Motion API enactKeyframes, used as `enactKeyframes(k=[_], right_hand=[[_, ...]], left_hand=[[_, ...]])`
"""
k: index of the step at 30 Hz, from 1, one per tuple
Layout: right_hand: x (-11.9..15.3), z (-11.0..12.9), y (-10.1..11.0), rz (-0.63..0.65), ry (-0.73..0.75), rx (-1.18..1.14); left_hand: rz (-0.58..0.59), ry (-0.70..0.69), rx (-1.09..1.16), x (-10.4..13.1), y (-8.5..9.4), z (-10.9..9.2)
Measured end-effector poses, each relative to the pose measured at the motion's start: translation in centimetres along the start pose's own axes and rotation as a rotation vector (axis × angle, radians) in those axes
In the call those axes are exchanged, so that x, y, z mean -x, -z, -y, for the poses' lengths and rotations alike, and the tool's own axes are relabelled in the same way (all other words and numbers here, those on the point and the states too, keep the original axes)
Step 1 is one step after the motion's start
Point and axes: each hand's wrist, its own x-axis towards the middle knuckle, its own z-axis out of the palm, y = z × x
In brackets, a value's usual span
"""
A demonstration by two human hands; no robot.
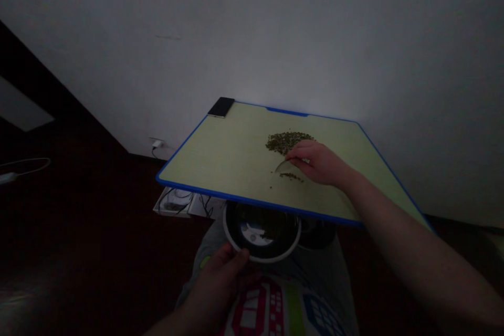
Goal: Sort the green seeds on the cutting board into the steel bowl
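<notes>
My left hand [226, 273] grips the near rim of a round bowl [271, 259] with a white rim and a dark inside, thumb on the edge. The bowl is over my lap, just under the table's front edge; some small pieces seem to lie in it. My right hand [313, 160] is closed on a thin, curved, pale scraper-like piece [282, 167], its edge down on the table. Beyond that hand, and partly hidden by it, spreads a pile of small greenish-brown grains [281, 143]. A short line of grains [291, 176] lies nearer to me, just below the piece.
The pale yellow table [220, 152] has a blue edge and stands against a grey wall. At its far left corner lies a dark tablet or phone [221, 107]. Below the front edge are a white box with cables [175, 202] and a dark round container [318, 233].
</notes>
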Motion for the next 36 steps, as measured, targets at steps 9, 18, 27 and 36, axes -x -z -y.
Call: enactKeyframes(k=[9, 18, 27, 36], right_hand=[[-0.5, 0.0, -0.8, -0.001, -0.136, 0.134], [-0.1, -0.3, -0.9, -0.028, -0.201, 0.094], [-0.5, -0.6, -2.2, -0.036, -0.295, 0.087], [-0.7, -0.6, -2.4, -0.113, -0.476, 0.144]], left_hand=[[-0.021, -0.008, -0.025, 0.3, -0.6, -0.5], [-0.006, -0.015, -0.028, 0.3, -0.4, -0.3], [0.001, -0.005, 0.011, 0.1, -0.1, -0.1], [0.019, -0.008, -0.017, -0.1, 0.0, 0.0]])
